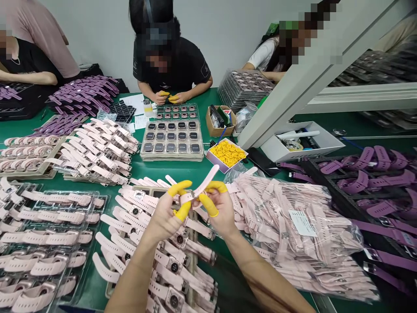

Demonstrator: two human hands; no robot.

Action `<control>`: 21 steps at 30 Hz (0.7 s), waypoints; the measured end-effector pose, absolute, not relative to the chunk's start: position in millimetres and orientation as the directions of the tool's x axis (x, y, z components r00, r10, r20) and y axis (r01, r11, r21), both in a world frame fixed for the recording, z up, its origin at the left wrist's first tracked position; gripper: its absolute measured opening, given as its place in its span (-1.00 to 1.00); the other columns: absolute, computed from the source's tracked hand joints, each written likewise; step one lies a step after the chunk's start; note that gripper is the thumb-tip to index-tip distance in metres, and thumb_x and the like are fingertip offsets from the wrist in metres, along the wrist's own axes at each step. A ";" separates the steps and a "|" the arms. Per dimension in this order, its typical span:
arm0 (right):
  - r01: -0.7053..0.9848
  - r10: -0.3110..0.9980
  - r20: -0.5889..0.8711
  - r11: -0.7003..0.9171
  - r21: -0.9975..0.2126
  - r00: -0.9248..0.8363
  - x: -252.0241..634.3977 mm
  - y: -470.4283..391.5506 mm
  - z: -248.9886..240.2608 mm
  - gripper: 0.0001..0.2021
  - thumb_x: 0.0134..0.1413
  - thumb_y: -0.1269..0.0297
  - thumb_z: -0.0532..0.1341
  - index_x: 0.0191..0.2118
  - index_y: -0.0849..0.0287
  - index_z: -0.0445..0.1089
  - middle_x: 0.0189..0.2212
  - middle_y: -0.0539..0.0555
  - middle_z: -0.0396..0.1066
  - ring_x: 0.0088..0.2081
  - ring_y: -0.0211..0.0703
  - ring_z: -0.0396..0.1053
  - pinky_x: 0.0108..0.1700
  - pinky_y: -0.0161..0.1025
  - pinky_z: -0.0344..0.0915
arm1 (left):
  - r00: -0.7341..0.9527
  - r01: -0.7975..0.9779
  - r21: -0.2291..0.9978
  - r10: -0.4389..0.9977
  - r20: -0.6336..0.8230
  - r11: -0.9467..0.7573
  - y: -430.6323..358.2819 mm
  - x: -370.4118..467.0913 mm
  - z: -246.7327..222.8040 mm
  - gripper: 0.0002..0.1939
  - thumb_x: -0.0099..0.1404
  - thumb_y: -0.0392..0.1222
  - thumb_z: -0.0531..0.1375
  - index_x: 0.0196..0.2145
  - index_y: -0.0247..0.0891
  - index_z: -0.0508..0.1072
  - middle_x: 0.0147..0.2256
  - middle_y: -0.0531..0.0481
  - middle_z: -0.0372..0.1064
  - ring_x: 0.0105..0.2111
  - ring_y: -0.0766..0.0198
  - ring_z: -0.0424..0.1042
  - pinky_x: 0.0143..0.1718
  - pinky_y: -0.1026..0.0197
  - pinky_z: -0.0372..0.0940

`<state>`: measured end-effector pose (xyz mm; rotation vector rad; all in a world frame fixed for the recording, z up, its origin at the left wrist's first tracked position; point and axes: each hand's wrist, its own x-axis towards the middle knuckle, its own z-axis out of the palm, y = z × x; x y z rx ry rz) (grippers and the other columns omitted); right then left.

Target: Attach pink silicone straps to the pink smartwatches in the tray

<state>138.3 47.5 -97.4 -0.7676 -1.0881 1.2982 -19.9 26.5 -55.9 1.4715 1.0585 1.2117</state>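
Between my two hands is a pink watch strap point(206, 180), raised over the trays, its free end pointing up and to the right. My left hand point(171, 208) pinches the strap's lower end with yellow-cotted thumb and forefinger. On the other side, my right hand point(220, 204) grips it near the middle, also with yellow finger cots. Whether a watch case is attached is hidden by the fingers. Beneath my hands lies a tray of pink-strapped smartwatches point(174, 266), several showing their round back sensors.
Bagged pink straps point(283, 208) lie to the right, purple straps point(368, 174) beyond. A box of yellow finger cots point(228, 153) and a tray of watch cases point(171, 137) stand ahead. Stacked pink watches point(97, 150) are at left. A person point(169, 65) works opposite.
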 end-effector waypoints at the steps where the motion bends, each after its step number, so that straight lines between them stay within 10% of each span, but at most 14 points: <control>1: -0.365 0.982 0.182 0.150 -0.919 -0.055 140.0 48.8 -96.9 -0.62 0.17 -0.07 0.39 -0.06 0.00 0.34 -0.32 -0.03 0.48 -0.42 -0.20 0.49 -0.29 -0.19 0.54 | 0.112 0.046 0.979 0.974 0.195 -0.201 25.9 -21.1 -57.0 -0.56 0.39 -0.22 0.26 0.20 -0.10 0.43 -0.16 -0.04 0.43 -0.14 0.17 0.45 0.03 0.08 0.36; 9: -0.308 0.891 0.173 0.040 -0.950 -0.420 148.8 55.5 -107.3 -0.53 0.14 -0.20 0.35 -0.05 0.07 0.50 -0.10 0.15 0.57 -0.06 0.05 0.55 -0.04 0.01 0.55 | 0.123 -0.370 0.923 0.979 0.162 -0.106 28.4 -24.0 -59.1 -0.61 0.43 -0.11 0.26 0.16 -0.18 0.39 -0.36 0.04 0.45 -0.48 0.31 0.37 -0.37 0.23 0.31; 14: -0.389 0.877 0.206 0.024 -0.921 -0.433 134.0 53.0 -109.9 -0.54 0.15 -0.21 0.33 -0.04 0.04 0.51 -0.07 0.13 0.56 -0.10 0.00 0.56 -0.08 -0.06 0.55 | -0.019 -0.408 0.903 0.990 0.143 -0.138 30.8 -26.0 -58.8 -0.67 0.35 -0.15 0.33 0.03 -0.18 0.41 -0.40 0.06 0.47 -0.43 0.29 0.41 -0.31 0.22 0.33; 21: -0.195 0.866 0.313 0.255 -0.947 -0.389 155.4 55.2 -93.5 -0.70 0.23 -0.01 0.35 -0.04 0.04 0.54 -0.20 0.09 0.49 -0.13 -0.04 0.46 -0.02 -0.06 0.44 | 0.214 -0.181 0.979 0.968 0.135 -0.096 28.5 -39.2 -52.7 -0.63 0.33 0.13 0.31 -0.15 -0.24 0.61 -0.31 -0.12 0.56 -0.23 0.04 0.53 -0.12 0.04 0.41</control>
